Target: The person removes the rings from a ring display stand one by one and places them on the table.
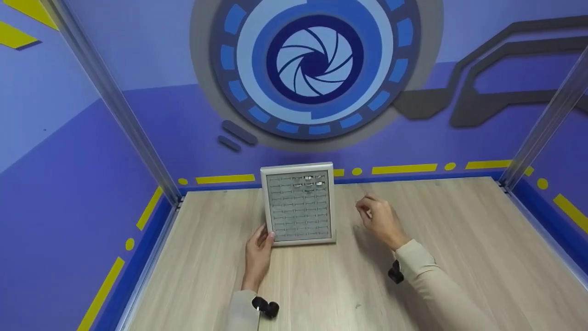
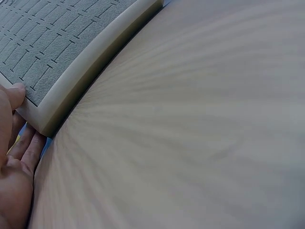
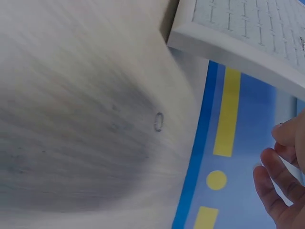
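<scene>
A white-framed ring display tray [image 1: 334, 207] with a grey slotted pad stands tilted up on the table. Several shiny rings [image 1: 308, 178] sit in slots near its upper right corner. My left hand [image 1: 258, 257] grips the tray's lower left corner, thumb on the front and fingers behind. To the right of the tray, my right hand [image 1: 379, 220] is raised with thumb and forefinger pinched together; a tiny dark bit of what looks like a ring [image 3: 281, 124] shows at the fingertips. Another small ring-shaped outline [image 3: 158, 121] appears on the tabletop in the right wrist view.
The pale wooden tabletop [image 1: 206, 257] extends on both sides of the tray. Behind it rises a blue printed wall [image 1: 161, 128] with yellow marks. Metal posts [image 1: 115, 101] mark the back corners, and blue side panels flank the table.
</scene>
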